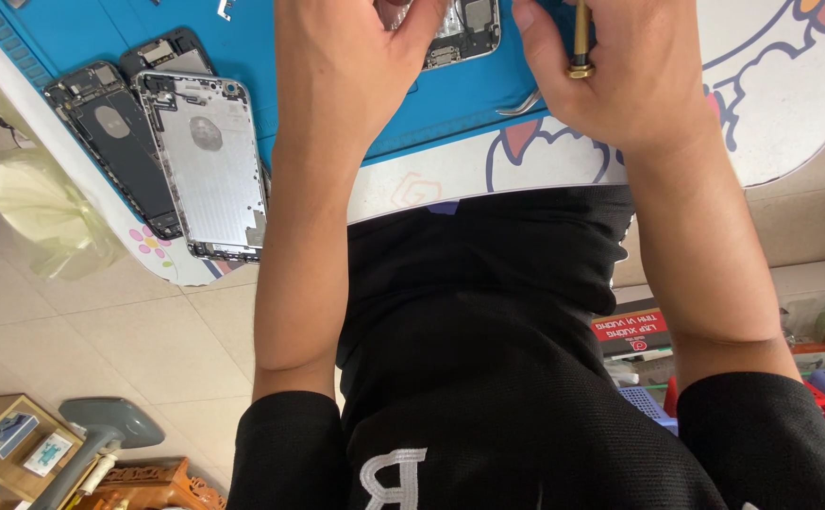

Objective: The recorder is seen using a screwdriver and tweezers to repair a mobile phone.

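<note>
While our left hand (351, 71) presses on the opened dark phone chassis (460, 33) to steady it, fingers together on its edge, our right hand (620, 80) just right of the chassis pinches a brass-tipped screwdriver (580, 42) upright for control. Beneath the chassis lies a blue rubber work mat (243, 38); left of the chassis we see spare silver and black phone housings (200, 151) parked aside. The white cartoon-printed table (781, 94) stands over pale floor tiles (148, 331).

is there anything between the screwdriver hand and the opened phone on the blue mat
Nothing visible. The right hand holds the screwdriver just beside the opened phone, which the left hand steadies. Metal tweezers lie on the blue mat, nearer the person.
</note>
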